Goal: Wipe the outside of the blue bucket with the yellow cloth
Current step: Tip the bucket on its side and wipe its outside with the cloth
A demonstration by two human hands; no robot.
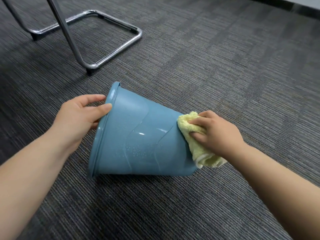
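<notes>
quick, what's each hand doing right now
Left hand: closed on the rim of the blue bucket.
Right hand: closed on the yellow cloth, pressing it against the bucket's base.

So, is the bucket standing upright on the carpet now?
No, the bucket lies tipped on its side on the carpet, its rim held by the left hand.

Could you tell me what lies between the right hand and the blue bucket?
In the head view, only the yellow cloth separates the right hand from the blue plastic bucket.

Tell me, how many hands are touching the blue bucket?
2. The left hand grips the rim of the blue bucket. The right hand presses the yellow cloth against its bottom end.
</notes>
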